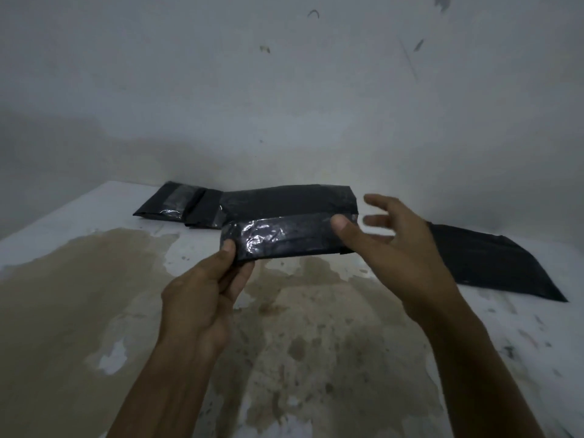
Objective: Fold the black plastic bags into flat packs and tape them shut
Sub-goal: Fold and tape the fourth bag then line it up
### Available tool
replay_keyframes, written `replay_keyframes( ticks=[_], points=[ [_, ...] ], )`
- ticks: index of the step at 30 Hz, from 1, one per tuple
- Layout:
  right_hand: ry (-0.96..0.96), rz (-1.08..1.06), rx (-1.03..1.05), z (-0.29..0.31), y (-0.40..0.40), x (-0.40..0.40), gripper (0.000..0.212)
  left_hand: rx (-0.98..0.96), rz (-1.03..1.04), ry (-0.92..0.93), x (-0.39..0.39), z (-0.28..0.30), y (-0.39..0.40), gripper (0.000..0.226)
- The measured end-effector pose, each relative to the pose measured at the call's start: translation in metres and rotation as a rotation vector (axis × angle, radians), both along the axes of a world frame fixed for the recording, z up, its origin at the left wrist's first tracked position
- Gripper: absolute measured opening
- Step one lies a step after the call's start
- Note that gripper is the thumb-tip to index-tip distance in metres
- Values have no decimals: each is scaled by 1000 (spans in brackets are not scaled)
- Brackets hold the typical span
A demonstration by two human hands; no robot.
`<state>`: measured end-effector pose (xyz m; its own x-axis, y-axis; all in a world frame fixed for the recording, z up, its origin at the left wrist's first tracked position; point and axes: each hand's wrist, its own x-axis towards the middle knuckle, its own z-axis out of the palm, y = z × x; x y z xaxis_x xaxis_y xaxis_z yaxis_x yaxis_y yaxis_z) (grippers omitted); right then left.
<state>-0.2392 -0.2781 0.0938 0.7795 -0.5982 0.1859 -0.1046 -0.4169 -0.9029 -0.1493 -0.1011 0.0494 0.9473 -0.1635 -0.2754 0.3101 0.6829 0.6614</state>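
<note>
Pack: flat oblong pack of folded black plastic film [284,235], glossy clear tape crinkled along its front, held in the air over the table.
Left hand: left hand [202,298] pinches pack's lower left corner, thumb on top.
Right hand: right hand [395,245] thumb touches pack's right end; fingers spread, relaxed, grasping nothing.
Behind: taped flat black packs [177,203] lying by the wall.
Right: unfolded matte black bag [493,263], flat.
Surface: white painted table [79,216], chipped, brown-stained.
</note>
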Motion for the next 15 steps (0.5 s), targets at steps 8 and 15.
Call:
replay_keyframes(
  ticks=[8, 15],
  points=[
    [-249, 87, 569, -26, -18, 17, 62, 77, -191, -83, 12, -6, -3, 6],
    [-167, 53, 667, -44, -34, 23, 57, 334, -195, -227, 27, -15, -12, 16]
  ],
)
